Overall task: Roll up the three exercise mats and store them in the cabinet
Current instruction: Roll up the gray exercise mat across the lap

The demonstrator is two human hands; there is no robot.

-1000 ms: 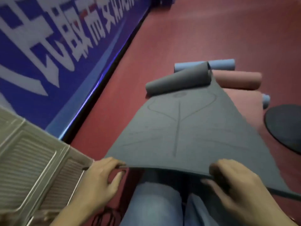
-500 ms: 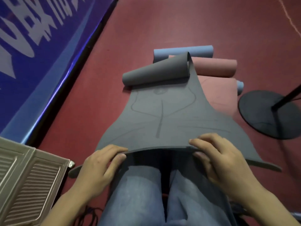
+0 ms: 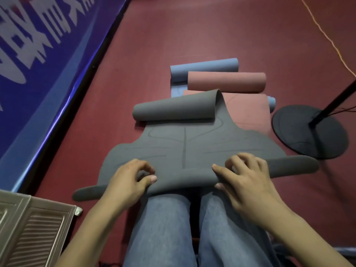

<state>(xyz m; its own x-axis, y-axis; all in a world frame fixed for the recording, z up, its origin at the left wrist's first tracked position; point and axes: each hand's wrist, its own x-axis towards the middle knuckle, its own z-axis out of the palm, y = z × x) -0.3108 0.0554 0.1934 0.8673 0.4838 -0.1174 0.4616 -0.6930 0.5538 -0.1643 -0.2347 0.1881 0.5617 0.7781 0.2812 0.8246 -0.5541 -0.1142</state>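
A person in blue jeans (image 3: 163, 228) crouches on a red floor (image 3: 192, 35), both hands at the near edge of a grey mat (image 3: 185, 147) lying across the knees. The left hand (image 3: 127, 182) grips that edge, fingers curled on top and thumb pressed against the folded lip. The right hand (image 3: 244, 180) holds it the same way, fingers bent over the top surface, thumb stretched along the fold. Between and beyond the hands the edge has been turned over into a first narrow roll, its ends sticking out to either side. At lower left stands a pale louvred cabinet door (image 3: 32, 232), just beside the left forearm. The grey mat runs away from the person along the floor, faint line markings on its surface, and its far end curls up into a loose roll. Under and beyond it lies a pink mat (image 3: 227, 82), its far end rolled, and under that a blue mat (image 3: 204, 67), also rolled at the far end. To the right of the mats sits a round black stand base (image 3: 310, 132) with a dark pole rising from it. A blue banner (image 3: 38, 54) with white lettering lines the wall at left, and a thin orange cord (image 3: 327, 35) crosses the floor at far right.
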